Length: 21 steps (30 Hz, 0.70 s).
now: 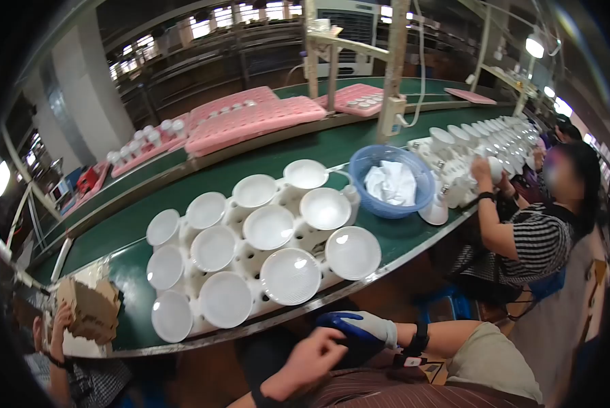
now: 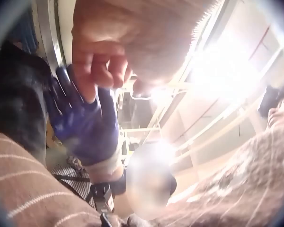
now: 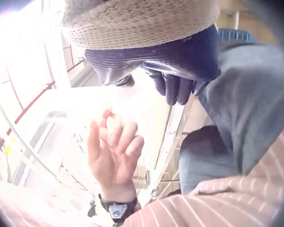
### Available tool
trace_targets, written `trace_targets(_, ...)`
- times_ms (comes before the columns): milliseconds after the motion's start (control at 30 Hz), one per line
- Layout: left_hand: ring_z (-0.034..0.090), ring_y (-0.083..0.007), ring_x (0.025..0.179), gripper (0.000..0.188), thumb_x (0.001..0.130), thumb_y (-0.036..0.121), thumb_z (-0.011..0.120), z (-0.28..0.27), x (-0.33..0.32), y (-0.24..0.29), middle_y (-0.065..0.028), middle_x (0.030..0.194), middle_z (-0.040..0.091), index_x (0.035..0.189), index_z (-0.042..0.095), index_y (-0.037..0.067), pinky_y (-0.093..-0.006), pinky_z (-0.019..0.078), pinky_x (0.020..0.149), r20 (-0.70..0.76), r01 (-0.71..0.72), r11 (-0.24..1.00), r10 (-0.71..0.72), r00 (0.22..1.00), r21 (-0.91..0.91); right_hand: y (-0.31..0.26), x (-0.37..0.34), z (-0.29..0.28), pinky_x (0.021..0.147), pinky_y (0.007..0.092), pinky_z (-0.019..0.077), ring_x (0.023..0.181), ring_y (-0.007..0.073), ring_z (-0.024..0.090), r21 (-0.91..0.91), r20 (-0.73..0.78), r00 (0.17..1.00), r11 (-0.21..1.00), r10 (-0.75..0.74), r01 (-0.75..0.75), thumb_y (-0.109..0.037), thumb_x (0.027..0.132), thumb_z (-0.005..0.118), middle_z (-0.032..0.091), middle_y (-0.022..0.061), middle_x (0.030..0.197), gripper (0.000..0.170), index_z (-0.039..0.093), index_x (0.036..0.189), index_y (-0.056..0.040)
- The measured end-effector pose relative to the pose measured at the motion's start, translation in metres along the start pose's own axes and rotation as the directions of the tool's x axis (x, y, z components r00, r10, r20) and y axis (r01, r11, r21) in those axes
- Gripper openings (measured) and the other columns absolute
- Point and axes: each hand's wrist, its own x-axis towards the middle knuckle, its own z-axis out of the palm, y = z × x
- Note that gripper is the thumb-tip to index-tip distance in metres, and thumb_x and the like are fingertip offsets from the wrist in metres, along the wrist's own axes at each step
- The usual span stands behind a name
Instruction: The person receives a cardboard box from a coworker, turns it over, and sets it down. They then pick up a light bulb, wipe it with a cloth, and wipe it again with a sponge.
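My bare left hand (image 1: 312,360) is over my lap with loosely bent fingers and nothing in its grasp; the left wrist view shows its fingers (image 2: 104,71) hanging in front of the other palm. Beside it, my right hand (image 1: 361,328) wears a white knit glove with a blue coated palm. In the right wrist view the gloved fingers (image 3: 173,87) extend loosely and hold nothing. Ahead of both hands on the green bench (image 1: 131,272), several white round lamp covers (image 1: 291,276) sit in rows in a pale holed tray (image 1: 247,266).
A blue basin (image 1: 393,194) holding white cloth stands right of the tray. Beyond it, a person in a striped top (image 1: 543,238) handles lamps. At the lower left, another person's hands touch a cardboard divider (image 1: 91,309). Pink trays (image 1: 254,126) line the far side.
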Motion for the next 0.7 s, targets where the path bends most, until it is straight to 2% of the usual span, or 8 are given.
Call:
trace_targets(33,0.056,-0.01,0.061,0.033,0.087,0.008,0.057,-0.006,-0.001,-0.012,-0.0052,0.076,0.057,0.116,0.042,0.001,-0.0253,0.0475,0.054,-0.21,0.05,0.996,-0.064,0.976,-0.074,0.001,-0.009,-0.006,0.095,0.0343,0.0434,0.112,0.0316,0.053,-0.086,-0.087,0.996,0.996,0.002,-0.01,-0.011,0.088,0.053,0.051,0.0187,0.124,0.036,0.046,0.122,-0.0001)
trace_targets(100,0.056,-0.0103,0.065,0.034,0.087,0.007,0.056,-0.022,0.001,-0.023,-0.0086,0.091,0.056,0.116,0.039,-0.001,-0.0233,0.0504,0.052,-0.495,-0.083,0.918,-0.132,0.859,-0.389,-0.01,-0.023,-0.019,0.098,0.0315,0.0399,0.113,0.0208,0.052,0.668,-0.08,0.735,0.584,0.673,-0.462,-0.014,0.096,0.044,0.055,0.0129,0.123,0.034,0.049,0.125,0.0033)
trace_targets(233,0.058,-0.0151,0.079,0.045,0.091,0.011,0.049,-0.044,0.018,0.008,-0.0118,0.114,0.045,0.13,0.03,0.003,-0.0282,0.0534,0.055,-0.632,-0.131,0.885,-0.208,0.746,-0.446,-0.02,-0.036,-0.04,0.091,0.0275,0.0453,0.105,0.0154,0.056,0.675,-0.268,0.695,0.645,0.667,-0.358,-0.013,0.096,0.045,0.059,0.0118,0.115,0.031,0.052,0.121,0.0049)
trace_targets(267,0.058,-0.0175,0.085,0.047,0.09,0.013,0.051,-0.048,0.027,0.015,-0.0118,0.116,0.046,0.131,0.03,0.004,-0.0303,0.0542,0.057,-0.593,-0.126,0.851,-0.242,0.768,-0.51,-0.018,-0.041,-0.042,0.091,0.0285,0.0458,0.103,0.0162,0.057,0.506,-0.323,0.734,0.764,0.598,-0.4,-0.013,0.096,0.044,0.059,0.0125,0.115,0.031,0.051,0.121,0.0051)
trace_targets(433,0.058,-0.0251,0.1,0.05,0.088,0.017,0.055,-0.061,0.064,0.001,-0.0124,0.123,0.049,0.132,0.033,0.006,-0.0389,0.0555,0.069,-0.359,-0.108,0.624,-0.293,0.886,-0.774,-0.018,-0.046,-0.028,0.09,0.0305,0.0472,0.102,0.021,0.06,0.631,-0.295,0.697,0.681,0.653,-0.371,-0.009,0.095,0.044,0.06,0.0143,0.113,0.03,0.051,0.121,0.0046)
trace_targets(500,0.058,-0.0269,0.103,0.049,0.086,0.014,0.056,-0.063,0.069,-0.003,-0.0126,0.12,0.052,0.131,0.037,0.006,-0.044,0.0544,0.075,-0.287,-0.093,0.54,-0.287,0.914,-0.836,-0.016,-0.047,-0.024,0.089,0.0304,0.048,0.099,0.0264,0.061,0.351,-0.307,0.762,0.812,0.57,-0.466,-0.004,0.091,0.045,0.06,0.016,0.111,0.029,0.052,0.118,0.0039)
trace_targets(633,0.056,-0.026,0.105,0.05,0.084,0.011,0.058,-0.062,0.055,-0.01,-0.012,0.12,0.052,0.129,0.039,0.004,-0.0458,0.0514,0.083,-0.314,-0.153,0.499,-0.257,0.914,-0.853,-0.017,-0.045,-0.024,0.087,0.03,0.0487,0.097,0.0309,0.061,0.354,-0.292,0.767,0.809,0.572,-0.469,-0.001,0.087,0.046,0.06,0.0178,0.109,0.031,0.053,0.117,0.0037)
trace_targets(700,0.055,-0.0257,0.107,0.052,0.08,0.008,0.061,-0.061,0.043,-0.017,-0.0123,0.12,0.052,0.128,0.041,0.003,-0.0423,0.0486,0.089,-0.367,-0.255,0.505,-0.135,0.92,-0.825,-0.019,-0.043,-0.03,0.089,0.0289,0.0472,0.099,0.0256,0.061,0.002,-0.265,0.881,0.914,0.391,-0.405,-0.004,0.091,0.044,0.06,0.016,0.112,0.029,0.052,0.118,0.0041)
